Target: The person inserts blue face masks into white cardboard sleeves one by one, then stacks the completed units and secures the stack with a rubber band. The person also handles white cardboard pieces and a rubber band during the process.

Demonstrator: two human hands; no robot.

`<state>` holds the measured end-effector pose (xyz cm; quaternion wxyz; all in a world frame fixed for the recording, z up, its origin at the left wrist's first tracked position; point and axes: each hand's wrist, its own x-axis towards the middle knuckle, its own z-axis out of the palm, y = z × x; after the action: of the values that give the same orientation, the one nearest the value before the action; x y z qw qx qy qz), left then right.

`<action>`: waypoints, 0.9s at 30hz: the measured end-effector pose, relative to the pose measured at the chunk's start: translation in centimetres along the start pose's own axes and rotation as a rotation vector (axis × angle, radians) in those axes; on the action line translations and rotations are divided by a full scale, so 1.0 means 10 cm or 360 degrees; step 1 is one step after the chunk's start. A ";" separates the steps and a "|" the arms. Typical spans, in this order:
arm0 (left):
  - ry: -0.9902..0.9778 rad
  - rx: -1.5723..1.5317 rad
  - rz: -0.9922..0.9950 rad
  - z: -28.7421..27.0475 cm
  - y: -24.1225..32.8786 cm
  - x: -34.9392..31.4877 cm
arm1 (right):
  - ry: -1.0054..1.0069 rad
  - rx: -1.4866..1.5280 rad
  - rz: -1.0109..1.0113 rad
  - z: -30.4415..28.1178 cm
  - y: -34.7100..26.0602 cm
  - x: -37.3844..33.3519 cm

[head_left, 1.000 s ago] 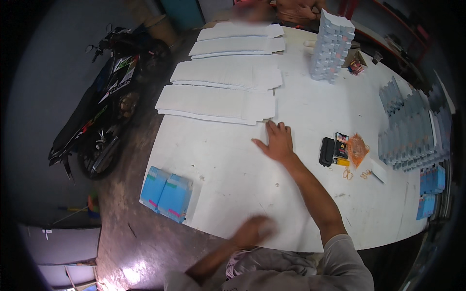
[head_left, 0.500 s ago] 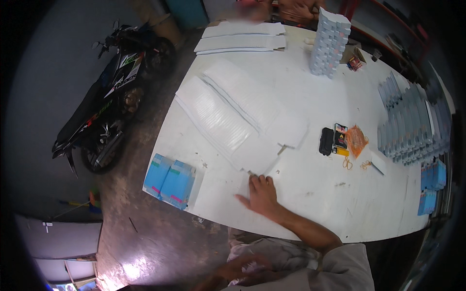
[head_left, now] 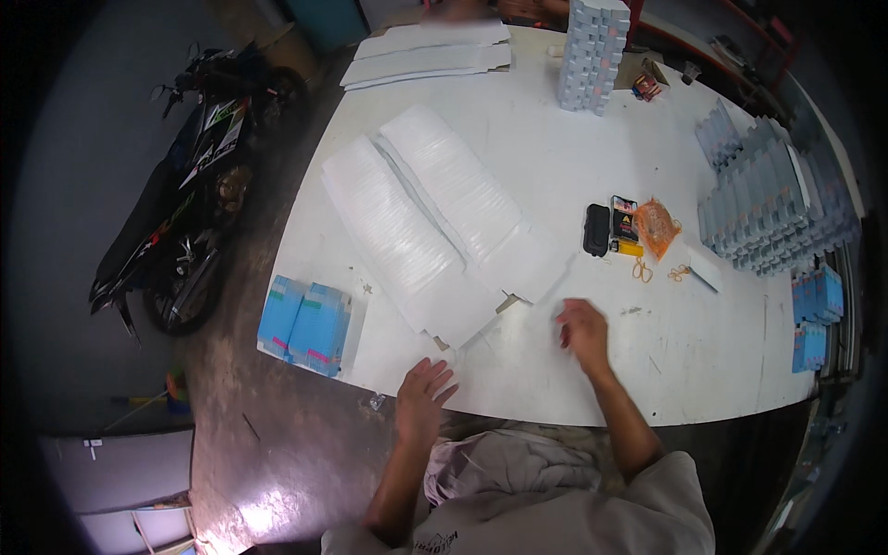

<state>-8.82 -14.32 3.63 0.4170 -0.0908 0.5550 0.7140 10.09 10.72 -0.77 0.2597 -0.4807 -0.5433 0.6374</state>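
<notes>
Two fanned-out rows of flat white card sheets, a left one and a right one, lie slantwise on the white table. At the table's near edge is my left hand, its fingers apart and empty, just short of the left row's near corner. My right hand hovers over the table right of the right row's near end. Its fingers are loosely bent, slightly blurred, with nothing visible in them.
Blue packs sit at the left corner. More white sheets lie at the far edge beside a tall grey-blue stack. On the right are a black case, an orange bag, scissors and stacked folded pieces. A motorcycle stands left.
My right hand has left the left row's near corner and moved right. My left hand has risen from my lap to the table's edge. The whole view has shifted slightly.
</notes>
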 end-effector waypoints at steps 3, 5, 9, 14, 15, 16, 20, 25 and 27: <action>-0.0124 0.0638 0.0260 -0.03 -0.20 0.06 | -0.0205 -0.1257 -0.1391 0.46 0.20 -0.34; -0.0184 0.0928 0.0364 -0.04 -0.32 0.03 | -0.0218 -0.1436 -0.1429 0.73 0.06 -0.36; -0.0120 0.0934 0.0310 -0.06 -0.37 -0.13 | -0.0170 -0.1612 -0.1496 0.84 0.10 -0.28; 0.0059 0.0539 0.0044 -0.28 -0.48 -0.27 | -0.0241 -0.1569 -0.1530 0.87 0.11 -0.41; 0.0081 0.0480 -0.0018 -0.30 -0.50 -0.30 | -0.0259 -0.1582 -0.1550 0.86 0.12 -0.48; 0.0103 0.0422 -0.0080 -0.32 -0.53 -0.33 | -0.0289 -0.1571 -0.1522 0.86 0.18 -0.54; 0.0081 0.0200 -0.0273 -0.40 -0.66 -0.43 | -0.0419 -0.1600 -0.1304 0.84 0.26 -0.89; -0.0106 0.0882 0.0172 -0.44 -0.95 -0.44 | -0.0393 -0.1520 -0.1376 0.75 0.15 -0.85; -0.0192 0.1625 0.1037 -0.23 -0.80 -0.48 | -0.0339 -0.1353 -0.1378 0.61 0.18 -0.87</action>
<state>-1.02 -18.42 -0.14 0.1986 0.3358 0.8019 0.4525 8.51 0.12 0.07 0.2249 -0.2116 -0.9187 0.2462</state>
